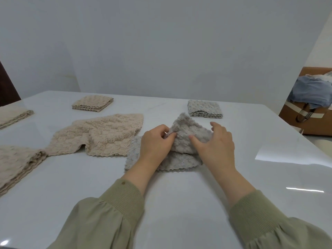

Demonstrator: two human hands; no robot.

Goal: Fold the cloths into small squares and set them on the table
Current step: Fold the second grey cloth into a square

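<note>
White glossy table (179,203), contents left to right:
- Folded beige textured cloth (12,116), far left edge, partly out of view.
- Folded beige fleecy cloth stack (16,164), near left edge.
- Small folded beige square (92,103), far side.
- Unfolded beige fleecy cloth (100,136), spread flat, rumpled.
- Grey fleecy cloth (181,141), centre, part-folded, one corner raised.
- Left hand (155,143), olive sleeve; thumb and fingers pinched on the grey cloth's raised fold.
- Right hand (214,144), fingers curled, gripping the same fold from the right.
- Small folded grey square (204,109), far side, just beyond the hands.
- Brown cardboard box (309,121), off the table, holding blue fabric.
</note>
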